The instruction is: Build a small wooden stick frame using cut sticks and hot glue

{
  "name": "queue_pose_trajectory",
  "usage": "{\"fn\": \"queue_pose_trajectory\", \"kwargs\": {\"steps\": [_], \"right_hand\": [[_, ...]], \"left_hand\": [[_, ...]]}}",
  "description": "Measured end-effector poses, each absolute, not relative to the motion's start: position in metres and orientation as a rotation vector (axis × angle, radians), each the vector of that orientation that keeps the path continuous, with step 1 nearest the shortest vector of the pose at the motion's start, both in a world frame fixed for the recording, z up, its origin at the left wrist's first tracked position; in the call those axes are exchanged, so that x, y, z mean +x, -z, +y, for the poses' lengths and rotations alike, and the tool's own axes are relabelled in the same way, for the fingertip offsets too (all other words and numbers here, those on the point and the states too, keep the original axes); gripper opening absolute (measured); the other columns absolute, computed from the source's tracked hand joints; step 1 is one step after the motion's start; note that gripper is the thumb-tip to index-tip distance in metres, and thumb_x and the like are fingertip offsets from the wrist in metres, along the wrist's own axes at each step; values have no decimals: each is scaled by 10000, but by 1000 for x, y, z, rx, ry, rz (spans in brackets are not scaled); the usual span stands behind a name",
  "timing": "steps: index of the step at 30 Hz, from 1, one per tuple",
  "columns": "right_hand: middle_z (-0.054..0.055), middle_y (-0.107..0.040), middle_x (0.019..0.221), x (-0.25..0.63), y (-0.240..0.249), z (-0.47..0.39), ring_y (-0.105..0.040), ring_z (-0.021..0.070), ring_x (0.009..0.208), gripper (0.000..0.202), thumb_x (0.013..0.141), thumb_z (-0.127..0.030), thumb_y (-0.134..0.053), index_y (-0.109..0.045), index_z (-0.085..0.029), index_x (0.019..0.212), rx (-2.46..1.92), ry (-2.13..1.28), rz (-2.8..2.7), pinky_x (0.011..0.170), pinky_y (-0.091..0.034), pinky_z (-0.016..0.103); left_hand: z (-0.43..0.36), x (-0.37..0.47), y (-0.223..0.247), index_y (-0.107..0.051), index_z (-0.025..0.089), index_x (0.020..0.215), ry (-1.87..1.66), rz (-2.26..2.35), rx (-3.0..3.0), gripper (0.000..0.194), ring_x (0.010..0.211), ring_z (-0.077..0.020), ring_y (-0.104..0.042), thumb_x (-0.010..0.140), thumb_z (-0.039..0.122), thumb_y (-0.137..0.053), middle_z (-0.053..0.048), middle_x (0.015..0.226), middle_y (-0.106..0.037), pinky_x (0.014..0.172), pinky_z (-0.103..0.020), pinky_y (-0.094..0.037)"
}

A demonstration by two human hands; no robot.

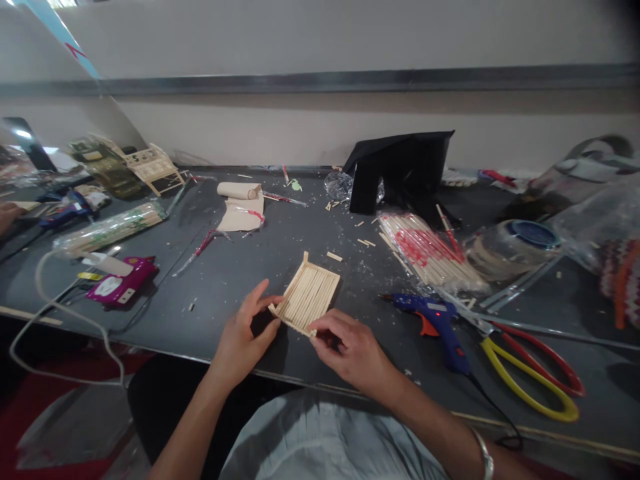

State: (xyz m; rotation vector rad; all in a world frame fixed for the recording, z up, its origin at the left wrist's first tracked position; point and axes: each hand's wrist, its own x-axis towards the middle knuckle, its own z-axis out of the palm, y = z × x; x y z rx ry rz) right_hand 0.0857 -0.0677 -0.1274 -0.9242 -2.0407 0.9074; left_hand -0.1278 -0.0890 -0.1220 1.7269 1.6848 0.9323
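A small panel of pale wooden sticks (311, 293) glued side by side lies on the dark tabletop in front of me. It has low edge strips, and a short post stands up at its far left corner. My left hand (250, 331) grips its near left corner between thumb and fingers. With thumb and forefinger, my right hand (350, 343) pinches the near right corner; whether a separate small stick piece is in that pinch is hidden. To the right lies a blue glue gun (434, 313) with an orange trigger, its nozzle pointing left.
Scissors with red and yellow handles (535, 373) lie at right, near a bag of sticks (425, 250). A black stand (400, 163) is behind. At left are a purple power strip (125, 283), a wrapped stick pack (113, 227) and another person's hand (9, 215).
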Motion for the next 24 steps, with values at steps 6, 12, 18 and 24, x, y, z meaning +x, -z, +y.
{"fn": "queue_pose_trajectory", "kwargs": {"steps": [6, 12, 18, 24], "right_hand": [[4, -586, 767, 86, 128, -68, -553, 115, 659, 125, 832, -113, -553, -630, -192, 891, -938, -908, -2052, 584, -423, 215], [2, -590, 759, 85, 125, -67, -556, 116, 648, 133, 825, -108, -553, -631, -195, 889, -926, -904, -2048, 575, -429, 214], [5, -597, 771, 86, 127, -67, -562, 118, 655, 133, 827, -109, -553, -629, -198, 891, -931, -894, -2056, 587, -436, 217], [5, -595, 778, 86, 128, -67, -566, 115, 659, 141, 827, -106, -546, -624, -201, 896, -930, -906, -2054, 597, -437, 217]], "left_hand": [[-89, -127, 122, -335, 256, 1388, -927, 1691, 1747, 572, 1120, -203, -623, 865, 284, -563, -51, 1180, -683, 990, -408, -460], [-88, -129, 125, -335, 251, 1396, -932, 1685, 1749, 581, 1119, -223, -623, 864, 285, -567, -71, 1178, -683, 995, -439, -454], [-89, -129, 126, -335, 273, 1385, -940, 1669, 1717, 571, 1123, -218, -614, 864, 286, -569, -65, 1187, -675, 1017, -467, -426], [-89, -128, 124, -336, 269, 1385, -936, 1672, 1696, 570, 1130, -215, -611, 865, 297, -568, -67, 1190, -675, 1018, -461, -422]]}}
